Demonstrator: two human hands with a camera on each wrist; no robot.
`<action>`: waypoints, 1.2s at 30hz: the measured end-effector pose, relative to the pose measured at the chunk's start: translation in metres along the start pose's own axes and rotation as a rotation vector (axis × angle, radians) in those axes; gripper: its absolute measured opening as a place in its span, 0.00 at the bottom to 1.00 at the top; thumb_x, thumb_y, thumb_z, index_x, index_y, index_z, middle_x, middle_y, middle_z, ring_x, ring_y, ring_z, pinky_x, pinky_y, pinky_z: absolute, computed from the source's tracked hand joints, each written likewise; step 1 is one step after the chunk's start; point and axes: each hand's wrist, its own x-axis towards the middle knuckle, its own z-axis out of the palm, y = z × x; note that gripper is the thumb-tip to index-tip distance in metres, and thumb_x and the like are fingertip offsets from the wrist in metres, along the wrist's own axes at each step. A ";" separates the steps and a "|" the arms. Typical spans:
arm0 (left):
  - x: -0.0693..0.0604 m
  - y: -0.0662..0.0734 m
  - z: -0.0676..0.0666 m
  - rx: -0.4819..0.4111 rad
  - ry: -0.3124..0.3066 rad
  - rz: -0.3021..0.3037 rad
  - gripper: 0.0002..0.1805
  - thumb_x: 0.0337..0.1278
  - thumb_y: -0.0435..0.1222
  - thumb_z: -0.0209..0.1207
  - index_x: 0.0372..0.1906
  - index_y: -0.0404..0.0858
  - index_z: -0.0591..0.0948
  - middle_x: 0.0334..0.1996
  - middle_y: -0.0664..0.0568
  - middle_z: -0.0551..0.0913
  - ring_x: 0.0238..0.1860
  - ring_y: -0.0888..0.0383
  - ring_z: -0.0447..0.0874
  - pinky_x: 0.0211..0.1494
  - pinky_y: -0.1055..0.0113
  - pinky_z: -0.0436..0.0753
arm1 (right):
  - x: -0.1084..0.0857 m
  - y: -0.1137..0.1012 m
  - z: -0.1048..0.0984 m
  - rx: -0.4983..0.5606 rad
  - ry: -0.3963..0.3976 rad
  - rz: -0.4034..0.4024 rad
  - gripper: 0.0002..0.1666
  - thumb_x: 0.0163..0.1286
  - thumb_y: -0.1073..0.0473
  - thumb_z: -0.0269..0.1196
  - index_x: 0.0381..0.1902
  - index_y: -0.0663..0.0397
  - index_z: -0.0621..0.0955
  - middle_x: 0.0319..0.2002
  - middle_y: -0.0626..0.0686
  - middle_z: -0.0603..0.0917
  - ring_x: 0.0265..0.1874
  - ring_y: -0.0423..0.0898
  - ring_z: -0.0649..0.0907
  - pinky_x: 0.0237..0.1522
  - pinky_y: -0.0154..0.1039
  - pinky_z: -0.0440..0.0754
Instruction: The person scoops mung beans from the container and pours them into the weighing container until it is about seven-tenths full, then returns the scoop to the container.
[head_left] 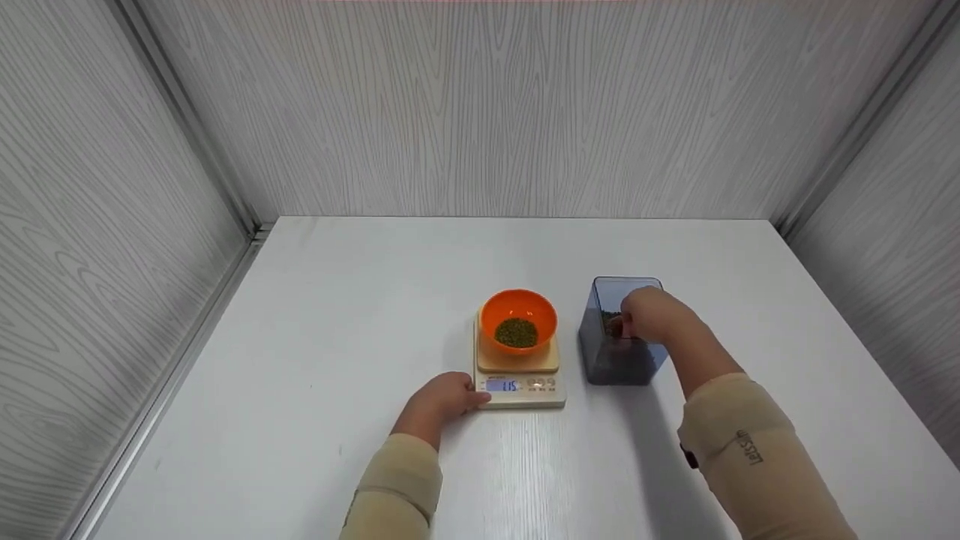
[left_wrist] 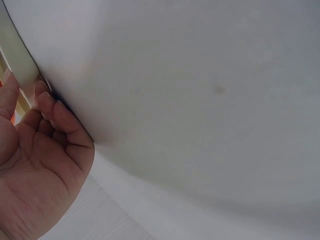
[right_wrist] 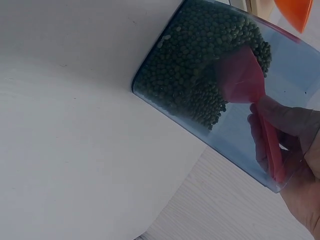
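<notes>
1. On the white table point(head_left: 360, 300), right of centre: a bluish container point(head_left: 619, 364).
2. Just left of it: a digital scale point(head_left: 529, 401), near-left corner pinched by the left hand point(head_left: 442, 394).
3. Atop the scale: an orange bowl point(head_left: 523, 301).
4. Inside the container: a red scoop point(right_wrist: 242, 77), handle gripped by the right hand point(head_left: 661, 313), fingers curled.
5. Green beans point(right_wrist: 175, 70): some already in the bowl, plenty left in the container; portioning seemingly under way.

1. I have the left hand point(head_left: 446, 395) gripping the near left corner of a pale scale point(head_left: 525, 364), beside its lit display point(head_left: 502, 385).
2. On the scale I see an orange bowl point(head_left: 517, 304) with small green grains point(head_left: 516, 333) inside.
3. My right hand point(head_left: 654, 315) reaches into the open translucent box point(head_left: 619, 365) just right of the scale on the white bench point(head_left: 337, 315).
</notes>
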 end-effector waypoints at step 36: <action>-0.001 0.003 -0.001 0.048 0.002 0.000 0.16 0.53 0.49 0.59 0.25 0.41 0.74 0.22 0.52 0.71 0.29 0.55 0.70 0.35 0.63 0.68 | -0.022 0.041 -0.012 0.125 0.222 -0.153 0.06 0.58 0.66 0.63 0.34 0.61 0.84 0.31 0.53 0.77 0.33 0.48 0.74 0.37 0.45 0.74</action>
